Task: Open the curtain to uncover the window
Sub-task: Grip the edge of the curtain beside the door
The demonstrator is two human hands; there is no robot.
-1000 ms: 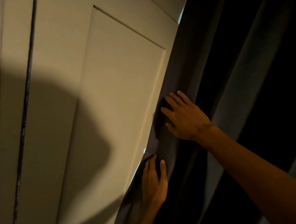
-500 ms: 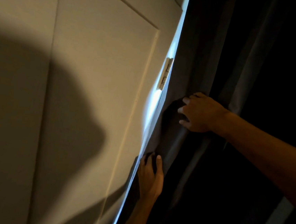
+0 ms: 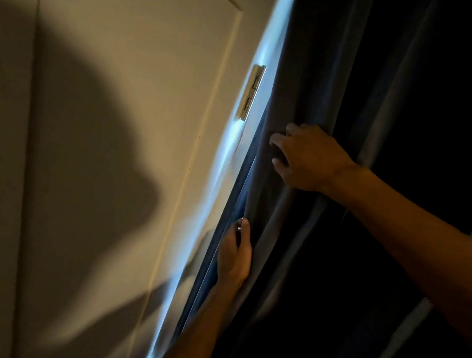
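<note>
Head view: the left hand (image 3: 234, 255) is pinching the curtain's (image 3: 323, 71) edge low down in a narrow grip, and the right hand (image 3: 307, 157) is bunching soft dark folds higher up. Beyond them, pale light is spilling onto the smooth panelled door (image 3: 120, 110) and its metal hinge (image 3: 251, 92).

dark blue-grey curtain (image 3: 340, 73), hanging in vertical folds, left edge beside a pale lit strip

Dark matt cloth curtain (image 3: 340, 73), smooth matt painted panel (image 3: 123, 81), shiny metal hinge (image 3: 251, 92)
</note>
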